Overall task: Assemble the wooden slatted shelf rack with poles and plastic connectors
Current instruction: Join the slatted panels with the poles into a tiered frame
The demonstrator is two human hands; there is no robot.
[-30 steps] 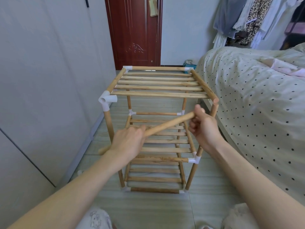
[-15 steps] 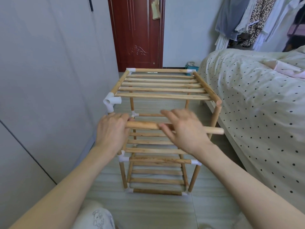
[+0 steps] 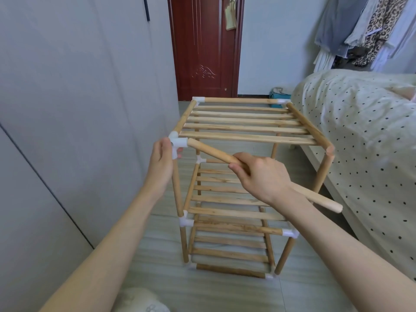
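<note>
The wooden slatted rack (image 3: 245, 129) stands on the floor with three slatted tiers joined by white plastic connectors. My left hand (image 3: 161, 162) grips the white connector (image 3: 177, 143) at the top near-left corner. My right hand (image 3: 261, 176) holds a loose wooden pole (image 3: 211, 150) at a slant, its left tip right at the connector's open socket and its other end (image 3: 333, 207) pointing down to the right. The top near-right post (image 3: 329, 150) ends bare, with no connector on it.
A grey wardrobe wall (image 3: 78, 109) runs close along the rack's left. A bed with a dotted cover (image 3: 371, 143) lies close on the right. A dark red door (image 3: 204, 48) is behind, and clothes hang at the upper right. My knees show at the bottom edge.
My left hand has left the pole and taken hold of the top near-left connector. My right hand has tilted the pole and brought its left tip up to that connector's socket.
</note>
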